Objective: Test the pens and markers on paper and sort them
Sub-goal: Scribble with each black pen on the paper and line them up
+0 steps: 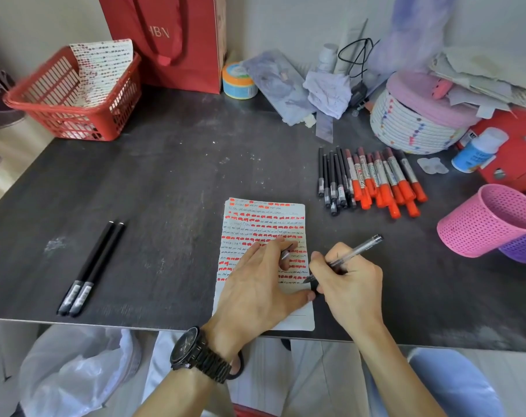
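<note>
Head view: a white lined sheet of paper [264,218], filled with rows of red blots and thin black scribbles, lies at the near edge of the dark grey bench [171,182], about midway along it. The left hand [255,284] rests flat on the lower half of the sheet, its fingers [267,248] nearly straight and slightly spread, thumb pressed down near the sheet's right edge. A small silver-grey piece shows by the forefinger; what it is cannot be told. The right hand [352,284] grips a clear-barrelled pen with a dark end [352,254], fingers curled tightly round its lower part, tip touching the paper at its right edge and barrel slanting up to the right.

Two black pens with clear caps [90,266] lie side by side, touching, toward the bench's left edge. Toward the far right lies a row of thin black pens [334,182], with red-capped markers [388,182] just beside them. A pink perforated plastic cup [490,221] lies on its side at the right edge.
</note>
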A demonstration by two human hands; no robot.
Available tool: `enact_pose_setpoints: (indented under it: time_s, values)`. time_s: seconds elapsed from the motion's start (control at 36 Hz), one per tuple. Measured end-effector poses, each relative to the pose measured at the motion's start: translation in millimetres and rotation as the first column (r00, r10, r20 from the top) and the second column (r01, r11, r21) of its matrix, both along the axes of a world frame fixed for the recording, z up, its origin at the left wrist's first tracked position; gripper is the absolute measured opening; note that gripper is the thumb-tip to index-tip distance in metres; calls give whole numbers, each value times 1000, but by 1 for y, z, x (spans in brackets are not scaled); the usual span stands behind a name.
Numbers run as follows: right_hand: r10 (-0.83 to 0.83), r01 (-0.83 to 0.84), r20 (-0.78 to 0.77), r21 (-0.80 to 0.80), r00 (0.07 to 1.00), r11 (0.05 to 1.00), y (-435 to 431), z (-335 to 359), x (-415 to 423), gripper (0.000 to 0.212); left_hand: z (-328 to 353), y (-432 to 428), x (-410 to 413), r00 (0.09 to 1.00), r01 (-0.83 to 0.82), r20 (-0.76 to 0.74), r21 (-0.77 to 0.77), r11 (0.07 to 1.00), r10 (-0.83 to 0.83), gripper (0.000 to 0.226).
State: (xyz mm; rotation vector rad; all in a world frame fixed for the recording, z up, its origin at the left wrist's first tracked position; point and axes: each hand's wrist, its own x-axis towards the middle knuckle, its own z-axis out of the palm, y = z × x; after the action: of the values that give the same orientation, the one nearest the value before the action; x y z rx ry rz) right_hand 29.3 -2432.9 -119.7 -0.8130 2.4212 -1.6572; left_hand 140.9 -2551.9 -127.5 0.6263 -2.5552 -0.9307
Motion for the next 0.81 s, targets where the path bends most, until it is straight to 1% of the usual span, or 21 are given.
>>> enact_pose_setpoints:
  time_s: [0.11, 0.28, 0.58, 0.64, 0.72, 0.78, 0.81]
  values:
    - [0, 0, -13, 2, 1000, 1000, 1, 0, 0, 37, 2, 1, -1, 1000, 0, 4, 3, 1000, 0, 79]
    - [-8, 8, -2, 18, 1000, 1000, 0, 1, 0, 32, 4, 1, -1, 1000, -3, 13, 7, 1000, 3, 80]
    - [-25, 26, -26, 46, 999, 999, 0, 4, 1, 37, 5, 0, 1, 999, 15, 32, 13, 1000, -15, 78]
    - [-54, 54, 4, 24, 999, 998, 0, 5, 2, 35, 5, 0, 1, 998, 26, 50, 17, 1000, -27, 78]
    - [-100, 104, 95, -41, 991, 994, 2, 7, 1, 35, 6, 1, 3, 997, 38, 71, 23, 999, -40, 77]
    - [-112, 126, 136, -95, 984, 987, 3, 12, 1, 35, 8, 1, 4, 996, 49, 70, 35, 998, -51, 69]
    - [-113, 133, 159, -121, 981, 984, 3, 14, 1, 35, 10, 1, 4, 997, 51, 60, 47, 998, -53, 61]
